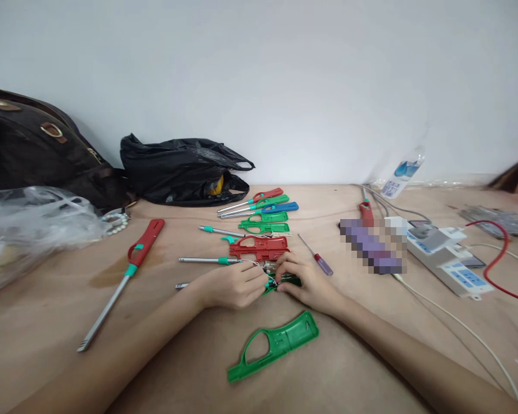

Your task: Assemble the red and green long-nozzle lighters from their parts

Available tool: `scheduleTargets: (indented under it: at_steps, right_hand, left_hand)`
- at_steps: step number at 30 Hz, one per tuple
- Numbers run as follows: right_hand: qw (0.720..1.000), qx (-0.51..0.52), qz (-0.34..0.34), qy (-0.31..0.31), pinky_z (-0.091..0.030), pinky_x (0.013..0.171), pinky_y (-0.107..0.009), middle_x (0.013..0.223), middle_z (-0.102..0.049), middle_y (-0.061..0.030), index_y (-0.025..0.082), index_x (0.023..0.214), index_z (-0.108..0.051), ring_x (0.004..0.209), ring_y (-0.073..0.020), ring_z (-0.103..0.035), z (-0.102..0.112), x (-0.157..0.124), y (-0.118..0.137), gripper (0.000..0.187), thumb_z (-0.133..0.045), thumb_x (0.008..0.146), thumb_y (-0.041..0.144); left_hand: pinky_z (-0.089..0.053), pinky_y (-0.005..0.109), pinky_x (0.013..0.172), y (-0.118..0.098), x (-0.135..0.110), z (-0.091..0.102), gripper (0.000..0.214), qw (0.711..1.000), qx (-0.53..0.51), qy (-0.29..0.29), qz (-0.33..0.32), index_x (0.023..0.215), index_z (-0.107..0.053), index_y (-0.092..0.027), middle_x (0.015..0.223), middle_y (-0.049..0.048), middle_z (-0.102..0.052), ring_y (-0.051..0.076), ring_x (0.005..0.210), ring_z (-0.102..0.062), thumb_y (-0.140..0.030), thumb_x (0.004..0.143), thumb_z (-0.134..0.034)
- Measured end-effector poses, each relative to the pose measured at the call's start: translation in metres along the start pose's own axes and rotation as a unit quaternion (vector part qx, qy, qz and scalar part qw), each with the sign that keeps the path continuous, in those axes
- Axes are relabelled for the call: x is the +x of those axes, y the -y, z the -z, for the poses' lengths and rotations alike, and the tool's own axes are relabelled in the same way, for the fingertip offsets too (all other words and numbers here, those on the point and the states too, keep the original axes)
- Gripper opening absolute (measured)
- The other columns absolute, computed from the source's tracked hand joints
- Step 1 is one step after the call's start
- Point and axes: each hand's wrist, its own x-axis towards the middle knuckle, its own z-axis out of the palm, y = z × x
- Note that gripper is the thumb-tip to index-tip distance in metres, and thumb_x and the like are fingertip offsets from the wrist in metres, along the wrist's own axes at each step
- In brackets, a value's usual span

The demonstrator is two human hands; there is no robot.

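My left hand (pixel 237 286) is closed, its fingertips pinched together; what they hold is hidden. Against it my right hand (pixel 307 280) curls its fingers and thumb around an opened green lighter half (pixel 292 279) with inner parts, mostly covered by the hands. A thin white wire (pixel 254 262) runs by the left fingers. The metal tube tip (pixel 182 286) of this lighter pokes out left of my left hand. Nearer me lies an empty green lighter shell half (pixel 280 340). Just beyond my hands are an opened red lighter shell (pixel 259 248) and a loose metal tube (pixel 202 260).
Farther back lie an opened green shell (pixel 265 222) and several whole lighters (pixel 280 207). A screwdriver (pixel 322 263) rests right of the row, a red lighter (pixel 144 244) at left. Bags (pixel 176 169) line the back left; a power strip (pixel 449 261), cables and a bottle (pixel 402 173) stand right.
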Motion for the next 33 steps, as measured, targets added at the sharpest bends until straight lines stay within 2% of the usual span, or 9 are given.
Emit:
scheduleTargets:
  at_steps: [5, 16, 24, 33]
  right_hand:
    - [1.0, 0.003, -0.004, 0.008, -0.047, 0.088, -0.036, 0.098, -0.058, -0.0056, 0.02, 0.087, -0.059, 0.098, -0.0212, -0.056, 0.0003, -0.0009, 0.0001, 0.009, -0.062, 0.087, 0.011]
    - [1.0, 0.017, -0.01, 0.007, -0.048, 0.087, -0.038, 0.098, -0.058, -0.0052, 0.021, 0.086, -0.061, 0.098, -0.0211, -0.057, 0.0007, -0.0005, -0.0016, 0.008, -0.065, 0.086, 0.014]
    - [1.0, 0.021, -0.006, -0.003, -0.048, 0.087, -0.038, 0.099, -0.059, -0.0052, 0.02, 0.085, -0.061, 0.097, -0.0209, -0.057, 0.0003, -0.0002, -0.0022, 0.011, -0.067, 0.083, 0.011]
    - [1.0, 0.019, -0.012, -0.003, -0.048, 0.087, -0.037, 0.099, -0.059, -0.0052, 0.02, 0.085, -0.061, 0.098, -0.0212, -0.057, -0.0005, -0.0008, -0.0027, 0.011, -0.067, 0.083, 0.011]
  left_hand:
    - [-0.048, 0.029, 0.066, -0.0019, 0.0018, 0.0004, 0.024, 0.998, -0.025, 0.031, 0.038, 0.09, -0.063, -0.012, 0.083, 0.0067, -0.063, 0.018, 0.076, -0.058, -0.009, 0.096, -0.04]
    - [-0.048, 0.028, 0.068, 0.0012, 0.0045, 0.0002, 0.026, 0.997, -0.025, 0.051, 0.049, 0.086, -0.062, -0.014, 0.083, 0.0062, -0.062, 0.017, 0.075, -0.058, -0.01, 0.097, -0.039]
    - [-0.049, 0.028, 0.069, 0.003, 0.0033, -0.0008, 0.027, 0.998, -0.035, 0.032, 0.046, 0.088, -0.063, -0.013, 0.083, 0.0068, -0.064, 0.017, 0.075, -0.059, -0.009, 0.097, -0.038]
    - [-0.048, 0.028, 0.067, 0.0014, 0.0056, -0.0022, 0.028, 0.997, -0.054, 0.016, 0.057, 0.081, -0.061, -0.014, 0.08, 0.0056, -0.06, 0.016, 0.071, -0.056, -0.008, 0.097, -0.039]
